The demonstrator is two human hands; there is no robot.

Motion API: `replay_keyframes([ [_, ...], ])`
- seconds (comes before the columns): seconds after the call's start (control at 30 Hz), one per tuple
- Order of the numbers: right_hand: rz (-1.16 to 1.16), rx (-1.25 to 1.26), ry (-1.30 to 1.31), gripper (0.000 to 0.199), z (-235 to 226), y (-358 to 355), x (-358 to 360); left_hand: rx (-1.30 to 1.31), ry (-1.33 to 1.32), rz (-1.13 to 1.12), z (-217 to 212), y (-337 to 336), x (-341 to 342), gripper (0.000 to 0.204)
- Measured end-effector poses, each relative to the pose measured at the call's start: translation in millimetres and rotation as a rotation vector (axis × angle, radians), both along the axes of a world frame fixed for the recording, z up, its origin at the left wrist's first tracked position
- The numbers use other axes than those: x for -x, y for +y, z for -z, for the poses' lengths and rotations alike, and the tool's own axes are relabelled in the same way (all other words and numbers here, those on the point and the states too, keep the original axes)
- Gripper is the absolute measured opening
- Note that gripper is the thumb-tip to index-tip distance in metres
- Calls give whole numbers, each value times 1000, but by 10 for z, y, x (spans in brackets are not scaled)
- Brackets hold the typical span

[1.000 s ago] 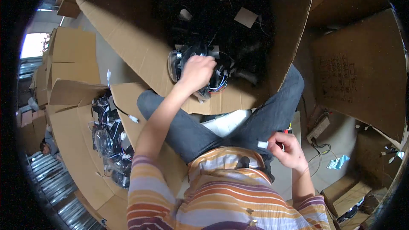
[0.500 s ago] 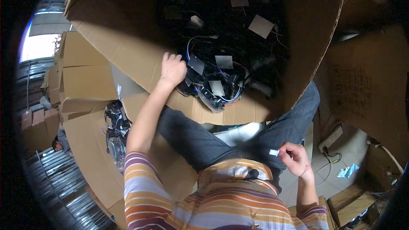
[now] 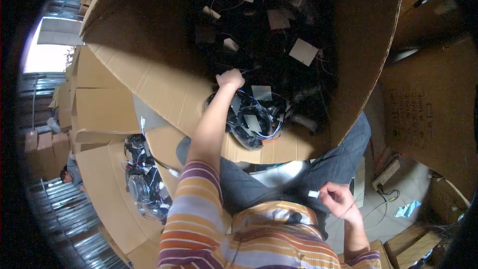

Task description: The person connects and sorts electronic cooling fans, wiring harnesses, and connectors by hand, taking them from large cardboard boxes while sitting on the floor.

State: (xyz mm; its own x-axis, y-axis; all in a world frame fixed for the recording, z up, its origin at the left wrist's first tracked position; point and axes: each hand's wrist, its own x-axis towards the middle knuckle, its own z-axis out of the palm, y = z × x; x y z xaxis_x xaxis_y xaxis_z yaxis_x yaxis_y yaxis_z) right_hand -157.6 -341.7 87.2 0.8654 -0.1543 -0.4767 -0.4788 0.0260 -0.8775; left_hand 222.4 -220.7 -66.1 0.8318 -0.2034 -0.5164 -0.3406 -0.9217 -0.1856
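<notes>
Left hand [image 3: 230,78] reaches into the big cardboard box [image 3: 149,74], clenched among black wired parts [image 3: 251,119]; right hand [image 3: 338,200] pinches a small white tag [image 3: 313,194] near the lap

We are looking down into a big cardboard box [image 3: 164,84] lying ahead of the knees — bundled fans [image 3: 254,119] sitting inside at its near wall. A second box [image 3: 107,194] is lying left; a power strip [image 3: 386,174] is lying right.
</notes>
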Motion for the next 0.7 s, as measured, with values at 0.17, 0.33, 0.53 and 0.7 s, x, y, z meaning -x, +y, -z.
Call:
replay_keyframes([
  [0.17,-51,20,30,11,-61,22,-32,135,420,-19,15,-67,-94,20],
  [0.33,-69,-6,-25,12,-78,83,-31,487,370,145,-263,113,184,23],
  [0.53,-170,-43,-34,9,-125,169,-48,1115,563,-156,-1049,574,1025,25],
  [0.7,-238,-2,-114,9,-252,259,-139,1338,614,-113,-1258,755,1556,24],
])
